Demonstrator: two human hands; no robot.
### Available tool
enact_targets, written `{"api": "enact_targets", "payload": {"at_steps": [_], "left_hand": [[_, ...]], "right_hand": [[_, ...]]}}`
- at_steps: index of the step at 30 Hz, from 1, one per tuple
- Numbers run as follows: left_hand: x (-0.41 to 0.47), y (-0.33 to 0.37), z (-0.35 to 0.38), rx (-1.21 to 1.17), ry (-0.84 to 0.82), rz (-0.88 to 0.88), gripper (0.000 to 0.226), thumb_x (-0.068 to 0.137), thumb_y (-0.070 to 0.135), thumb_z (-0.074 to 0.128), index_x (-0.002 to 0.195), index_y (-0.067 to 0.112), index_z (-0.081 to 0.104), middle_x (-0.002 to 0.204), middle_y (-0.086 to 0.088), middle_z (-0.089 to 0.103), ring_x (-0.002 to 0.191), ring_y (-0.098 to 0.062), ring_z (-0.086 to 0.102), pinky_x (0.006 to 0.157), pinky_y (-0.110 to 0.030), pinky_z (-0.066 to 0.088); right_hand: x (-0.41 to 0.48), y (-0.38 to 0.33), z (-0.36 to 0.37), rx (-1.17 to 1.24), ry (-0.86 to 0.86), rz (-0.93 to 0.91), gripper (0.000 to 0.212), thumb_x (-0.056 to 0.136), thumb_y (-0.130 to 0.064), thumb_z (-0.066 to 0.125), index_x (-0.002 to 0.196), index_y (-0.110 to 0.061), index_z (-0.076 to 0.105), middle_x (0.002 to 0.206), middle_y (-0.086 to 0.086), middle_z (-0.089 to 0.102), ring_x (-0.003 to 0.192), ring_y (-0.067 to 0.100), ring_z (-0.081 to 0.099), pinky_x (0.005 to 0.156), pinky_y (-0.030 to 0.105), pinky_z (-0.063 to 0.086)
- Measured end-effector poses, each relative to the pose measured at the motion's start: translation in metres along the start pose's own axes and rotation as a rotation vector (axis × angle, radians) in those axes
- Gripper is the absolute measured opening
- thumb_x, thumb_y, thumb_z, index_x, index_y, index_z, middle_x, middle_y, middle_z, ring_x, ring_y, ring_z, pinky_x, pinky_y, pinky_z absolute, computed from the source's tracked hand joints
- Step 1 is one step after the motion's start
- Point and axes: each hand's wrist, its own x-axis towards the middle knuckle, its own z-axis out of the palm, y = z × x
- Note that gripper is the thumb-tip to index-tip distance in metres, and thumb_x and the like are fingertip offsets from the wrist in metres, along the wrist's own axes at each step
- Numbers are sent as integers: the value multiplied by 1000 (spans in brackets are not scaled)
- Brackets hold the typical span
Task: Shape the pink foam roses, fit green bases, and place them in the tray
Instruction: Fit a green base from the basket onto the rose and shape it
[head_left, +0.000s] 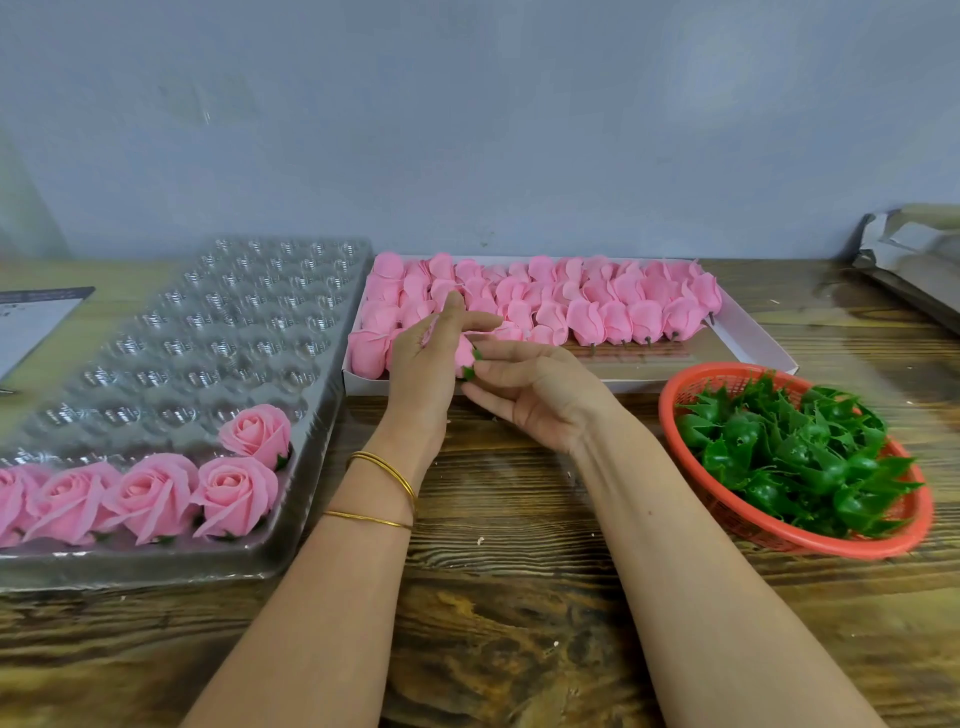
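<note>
A pink foam rose bud (464, 355) with a green base at its right end sits between my two hands, above the table in front of the white box. My left hand (423, 364) cups the bud from the left, fingers curled round it. My right hand (530, 387) pinches the green base with thumb and fingertips. The clear plastic tray (171, 332) lies at the left; several finished roses (156, 493) sit in its near row and one (258, 434) in the row behind.
A white box (743, 332) of unshaped pink buds (571, 296) lies behind my hands. A red basket (779, 540) of green bases (789, 457) stands at the right. Silver packaging (914, 260) is at the far right, a paper (31, 322) at the far left.
</note>
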Motion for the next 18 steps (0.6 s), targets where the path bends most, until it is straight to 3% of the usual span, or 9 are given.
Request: {"api": "enact_targets", "payload": {"at_steps": [3, 6, 11, 18], "left_hand": [[1, 2, -1, -39, 17, -8, 45, 100, 44, 49, 72, 25, 78, 87, -6, 77, 93, -19, 72, 85, -34, 55], [1, 3, -2, -54, 14, -18, 46, 100, 46, 48, 71, 26, 79, 87, -5, 77, 96, -21, 71, 91, -37, 54], [1, 2, -2, -53, 4, -40, 45, 100, 46, 49, 72, 27, 79, 87, -3, 77, 90, -18, 73, 74, -29, 55], [3, 0, -4, -35, -19, -37, 42, 98, 49, 49, 77, 28, 79, 94, -3, 77, 99, -17, 71, 90, -36, 53]], "right_hand": [[0, -1, 2, 64, -60, 26, 28, 93, 11, 48, 117, 7, 62, 97, 17, 71, 86, 23, 72, 80, 29, 60], [0, -1, 3, 90, -82, 36, 27, 95, 11, 45, 117, 9, 61, 96, 17, 72, 87, 23, 73, 80, 29, 60], [-2, -2, 1, 31, -60, 76, 26, 94, 8, 51, 118, 3, 62, 91, 15, 73, 82, 24, 73, 75, 28, 61], [0, 0, 0, 75, -63, 47, 31, 88, 16, 52, 114, 3, 63, 96, 13, 74, 86, 22, 73, 73, 28, 60]]}}
